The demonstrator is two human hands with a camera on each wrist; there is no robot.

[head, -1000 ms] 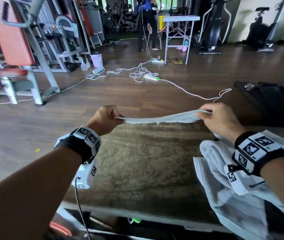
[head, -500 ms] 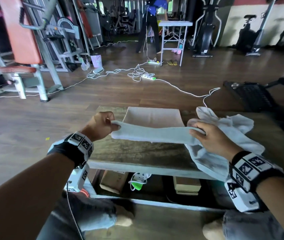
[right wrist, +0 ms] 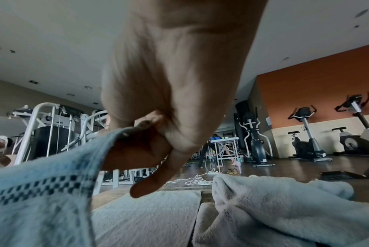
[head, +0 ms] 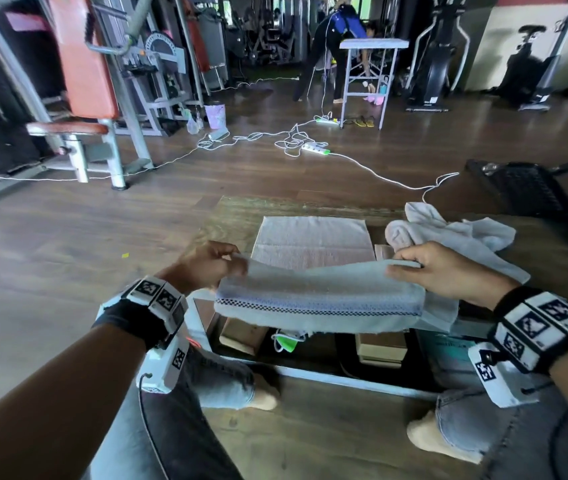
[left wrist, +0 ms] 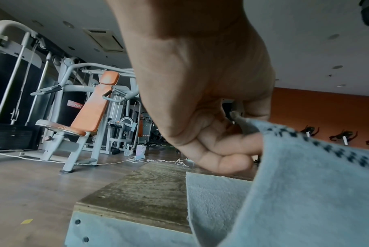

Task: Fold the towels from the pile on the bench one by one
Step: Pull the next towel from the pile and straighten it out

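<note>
A light blue towel [head: 320, 299] with a dark checkered stripe is stretched in the air over the near edge of the wooden bench [head: 230, 213]. My left hand [head: 213, 268] pinches its left top corner, and my right hand [head: 442, 271] pinches the right one. The left wrist view has that towel [left wrist: 306, 192] hanging from my curled fingers [left wrist: 228, 157]. In the right wrist view the towel [right wrist: 38, 192] drapes from my thumb and forefinger. A folded pale towel [head: 313, 242] lies flat on the bench behind. A crumpled white towel pile [head: 455, 237] sits to its right.
Boxes [head: 241, 336] sit under the bench. White cables and a power strip [head: 315, 148] cross the wood floor. A gym machine with an orange seat [head: 78, 98] stands left, a grey table [head: 372, 46] and a person far back, exercise bikes [right wrist: 308, 133] right.
Both hands have come back toward me with the blue towel, and it now hangs lower with its striped hem showing. The view has tilted down, revealing my knees and feet.
</note>
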